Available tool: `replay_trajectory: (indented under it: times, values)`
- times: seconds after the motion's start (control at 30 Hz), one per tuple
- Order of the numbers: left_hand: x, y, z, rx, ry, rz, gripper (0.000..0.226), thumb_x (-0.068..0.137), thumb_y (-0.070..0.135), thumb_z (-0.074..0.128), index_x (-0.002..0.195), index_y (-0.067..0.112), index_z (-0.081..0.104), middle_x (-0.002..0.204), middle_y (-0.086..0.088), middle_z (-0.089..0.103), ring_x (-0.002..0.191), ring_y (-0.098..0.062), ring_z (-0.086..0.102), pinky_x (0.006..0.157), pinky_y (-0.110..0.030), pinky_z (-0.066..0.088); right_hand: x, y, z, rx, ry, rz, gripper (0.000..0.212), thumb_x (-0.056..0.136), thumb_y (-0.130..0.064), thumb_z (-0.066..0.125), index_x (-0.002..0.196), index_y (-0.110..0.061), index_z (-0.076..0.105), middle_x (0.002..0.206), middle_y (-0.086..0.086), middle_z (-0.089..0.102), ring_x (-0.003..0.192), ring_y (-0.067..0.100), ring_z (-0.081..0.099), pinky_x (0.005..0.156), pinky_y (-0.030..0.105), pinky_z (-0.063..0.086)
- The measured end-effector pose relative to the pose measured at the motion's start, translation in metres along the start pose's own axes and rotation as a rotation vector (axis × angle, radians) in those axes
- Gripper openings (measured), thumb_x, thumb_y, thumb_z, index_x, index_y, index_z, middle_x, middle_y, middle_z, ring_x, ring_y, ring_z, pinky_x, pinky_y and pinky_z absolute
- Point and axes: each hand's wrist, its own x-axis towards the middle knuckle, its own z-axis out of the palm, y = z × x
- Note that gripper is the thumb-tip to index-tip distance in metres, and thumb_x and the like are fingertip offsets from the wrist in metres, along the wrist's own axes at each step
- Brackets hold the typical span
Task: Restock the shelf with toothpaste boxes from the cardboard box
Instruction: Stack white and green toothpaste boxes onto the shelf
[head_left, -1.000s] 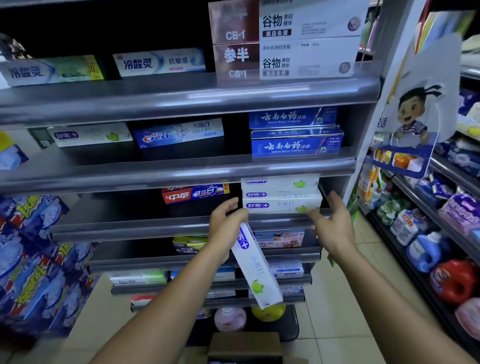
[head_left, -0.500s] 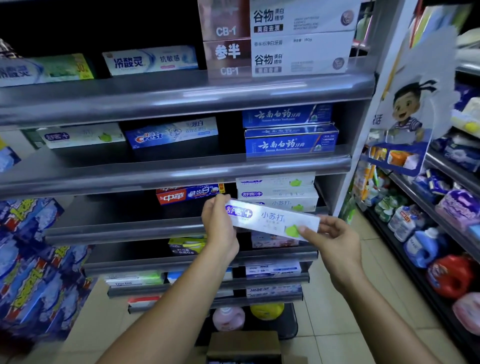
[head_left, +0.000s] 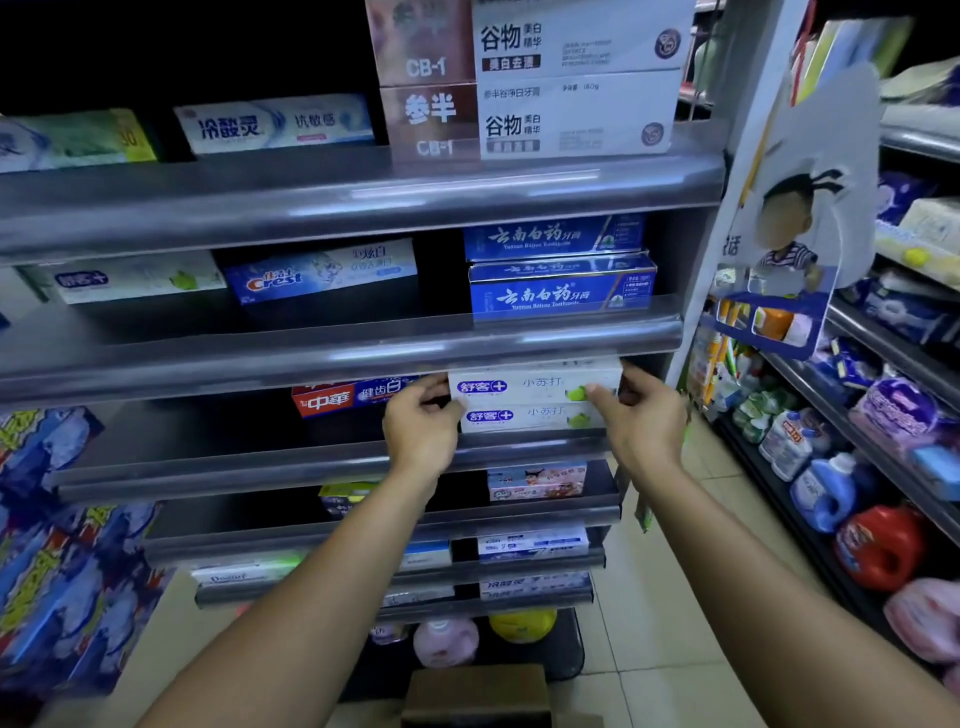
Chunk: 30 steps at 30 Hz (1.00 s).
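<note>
On the third shelf (head_left: 332, 462), the red toothpaste carton (head_left: 353, 399) is sitting just left of the white stack (head_left: 535, 418), and everything else here is placed against that stack. The left hand (head_left: 421, 428) is gripping the left end of the white toothpaste box (head_left: 535, 383), which is lying level on top of the stack, its front face flush with the box below. The right hand (head_left: 641, 415) is pinching the right end of the same box, so both hands are clamped on it, one at each end. Judging by this, the box is being seated and is all but placed; letting go is what is left for this one. Far below the stack, at the bottom edge of the view, the cardboard box (head_left: 475, 693) is standing on the floor. Its contents are not showing, so how many boxes are waiting cannot be told.
</note>
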Motion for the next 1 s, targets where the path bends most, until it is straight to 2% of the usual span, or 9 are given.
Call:
replay_trajectory:
  times: [0.07, 0.2, 0.33, 0.43, 0.5, 0.6, 0.73, 0.9, 1.0]
  values:
    - [0.002, -0.005, -0.001, 0.097, 0.000, 0.042, 0.031, 0.087, 0.010, 0.080, 0.117, 0.016, 0.073, 0.102, 0.006, 0.075, 0.083, -0.004, 0.070, 0.078, -0.023, 0.056, 0.003, 0.003, 0.005, -0.059, 0.001, 0.014, 0.048, 0.091, -0.043, 0.072, 0.127, -0.011, 0.069, 0.112, 0.002, 0.073, 0.101, 0.021, 0.067, 0.087, 0.036, 0.054]
    - [0.003, -0.007, -0.013, 0.179, -0.060, 0.103, 0.031, 0.088, 0.015, 0.079, 0.119, 0.018, 0.074, 0.098, 0.011, 0.073, 0.094, -0.009, 0.070, 0.089, -0.028, 0.057, 0.000, 0.003, 0.006, -0.148, 0.005, -0.002, 0.040, 0.092, -0.047, 0.067, 0.107, -0.010, 0.070, 0.093, 0.002, 0.070, 0.084, 0.024, 0.063, 0.071, 0.032, 0.045]
    - [-0.019, -0.026, -0.050, 0.194, -0.055, 0.274, 0.038, 0.089, 0.019, 0.077, 0.125, 0.024, 0.070, 0.101, 0.015, 0.069, 0.096, -0.001, 0.063, 0.083, -0.010, 0.047, -0.030, 0.008, 0.002, -0.105, 0.130, -0.030, 0.044, 0.089, -0.039, 0.070, 0.129, -0.023, 0.063, 0.104, -0.010, 0.068, 0.093, 0.010, 0.064, 0.083, 0.027, 0.050]
    - [-0.049, -0.066, -0.086, 0.222, -0.129, 0.339, 0.037, 0.088, 0.029, 0.074, 0.120, 0.044, 0.064, 0.093, 0.021, 0.068, 0.091, 0.004, 0.062, 0.077, -0.006, 0.042, -0.082, 0.036, 0.004, -0.148, 0.152, -0.092, 0.040, 0.087, -0.031, 0.067, 0.126, -0.033, 0.060, 0.103, -0.013, 0.065, 0.090, 0.009, 0.063, 0.078, 0.025, 0.049]
    - [-0.069, -0.108, -0.106, 0.245, -0.246, 0.254, 0.036, 0.090, 0.024, 0.075, 0.117, 0.044, 0.062, 0.090, 0.020, 0.068, 0.089, 0.003, 0.063, 0.078, -0.007, 0.042, -0.126, 0.073, 0.011, -0.228, 0.036, -0.032, 0.039, 0.088, -0.025, 0.069, 0.125, -0.032, 0.060, 0.101, -0.010, 0.064, 0.084, 0.012, 0.064, 0.074, 0.030, 0.051]
    - [-0.104, -0.185, -0.122, 0.289, -0.386, -0.017, 0.037, 0.090, 0.012, 0.077, 0.119, 0.032, 0.064, 0.081, 0.019, 0.067, 0.082, 0.010, 0.060, 0.072, -0.004, 0.041, -0.198, 0.133, 0.028, -0.333, -0.242, 0.280, 0.050, 0.087, -0.022, 0.076, 0.133, -0.034, 0.058, 0.097, -0.011, 0.065, 0.072, 0.001, 0.064, 0.068, 0.027, 0.052]
    - [-0.158, -0.302, -0.122, 0.416, -0.474, -0.372, 0.033, 0.082, 0.007, 0.081, 0.106, 0.026, 0.069, 0.070, 0.012, 0.065, 0.065, 0.006, 0.061, 0.070, -0.019, 0.046, -0.281, 0.227, 0.051, -0.353, -0.453, 0.742, 0.052, 0.087, -0.018, 0.078, 0.135, -0.022, 0.060, 0.096, 0.006, 0.073, 0.079, 0.021, 0.067, 0.072, 0.033, 0.052]
    - [-0.236, -0.451, -0.103, 0.671, -0.618, -0.803, 0.046, 0.074, 0.042, 0.081, 0.113, 0.022, 0.066, 0.095, 0.000, 0.072, 0.101, -0.026, 0.068, 0.091, -0.039, 0.054, -0.363, 0.338, 0.070, -0.290, -0.520, 1.104, 0.040, 0.085, -0.008, 0.078, 0.124, -0.006, 0.066, 0.087, 0.014, 0.068, 0.077, 0.026, 0.062, 0.076, 0.043, 0.052]
    - [-0.266, -0.543, -0.082, 0.793, -0.694, -0.910, 0.065, 0.068, 0.060, 0.069, 0.122, 0.024, 0.061, 0.110, -0.004, 0.072, 0.097, -0.026, 0.067, 0.080, -0.032, 0.053, -0.386, 0.405, 0.083, -0.254, -0.525, 1.212, 0.037, 0.086, -0.009, 0.077, 0.121, -0.009, 0.066, 0.088, 0.015, 0.069, 0.074, 0.024, 0.061, 0.072, 0.040, 0.050]
